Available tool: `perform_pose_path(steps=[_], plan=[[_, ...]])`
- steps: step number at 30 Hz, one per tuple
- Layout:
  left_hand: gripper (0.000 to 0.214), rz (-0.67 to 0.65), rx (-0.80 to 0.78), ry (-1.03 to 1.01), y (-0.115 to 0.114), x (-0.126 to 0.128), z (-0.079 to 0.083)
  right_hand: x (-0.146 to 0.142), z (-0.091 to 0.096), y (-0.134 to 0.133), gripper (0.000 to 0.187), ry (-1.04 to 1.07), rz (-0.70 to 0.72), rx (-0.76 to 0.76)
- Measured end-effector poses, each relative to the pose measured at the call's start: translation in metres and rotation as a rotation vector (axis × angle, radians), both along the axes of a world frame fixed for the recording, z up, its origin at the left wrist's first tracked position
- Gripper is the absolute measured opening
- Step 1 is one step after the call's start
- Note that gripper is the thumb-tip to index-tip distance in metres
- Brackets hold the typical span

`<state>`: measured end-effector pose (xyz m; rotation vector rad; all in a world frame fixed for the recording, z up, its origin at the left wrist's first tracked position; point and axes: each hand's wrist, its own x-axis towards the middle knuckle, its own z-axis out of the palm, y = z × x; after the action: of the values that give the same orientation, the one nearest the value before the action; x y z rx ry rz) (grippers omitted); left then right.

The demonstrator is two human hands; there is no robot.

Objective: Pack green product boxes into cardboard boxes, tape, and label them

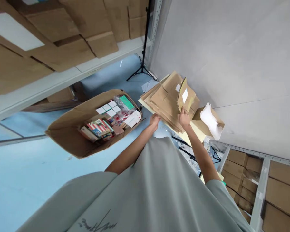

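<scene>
Storeroom with blue floor [26,180] and grey wall [232,48]; metal shelving [62,79] top left loaded with cardboard boxes [70,35]; black tripod stand [143,48] in the corner.

Stack of flattened cardboard [163,101] sits by the wall, straight ahead of the person; can't tell what carries it. Left hand [154,120] is on the stack's near left edge, fingers curled shut around it. Right hand [185,117] is on the near right part, fingers closed on the top sheets just below a folded-up flap with a white label [185,95].

Small brown box [203,120] with a white bag [210,120] lies just right of the right hand, touching the stack; open carton [67,129] of packaged goods stands on the floor left of the stack, near but apart. More shelving with boxes [261,187] at bottom right; grey shirt [154,193] fills the foreground.
</scene>
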<state>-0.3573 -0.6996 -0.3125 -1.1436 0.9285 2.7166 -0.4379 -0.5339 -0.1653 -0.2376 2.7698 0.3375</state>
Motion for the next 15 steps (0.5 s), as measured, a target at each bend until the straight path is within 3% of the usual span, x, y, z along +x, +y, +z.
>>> perform_pose_path(steps=[4, 8, 11, 13, 15], plan=[[0.021, -0.187, -0.07, -0.115, -0.02, 0.015, 0.012, 0.045, 0.012, 0.019, 0.066, 0.097, -0.189, -0.215], [0.022, -0.391, -0.179, -0.065, -0.02, 0.016, 0.035, 0.111, 0.032, 0.063, 0.058, 0.192, -0.392, -0.686], [0.047, -0.473, -0.338, 0.061, -0.004, -0.002, 0.056, 0.177, 0.051, 0.102, 0.065, 0.323, -0.545, -1.059], [0.065, -0.529, -0.46, 0.187, 0.017, -0.019, 0.07, 0.224, 0.062, 0.125, 0.067, 0.372, -0.664, -1.207], [0.071, -0.689, -0.505, 0.346, 0.048, -0.033, 0.083, 0.273, 0.069, 0.144, 0.066, 0.385, -0.815, -1.291]])
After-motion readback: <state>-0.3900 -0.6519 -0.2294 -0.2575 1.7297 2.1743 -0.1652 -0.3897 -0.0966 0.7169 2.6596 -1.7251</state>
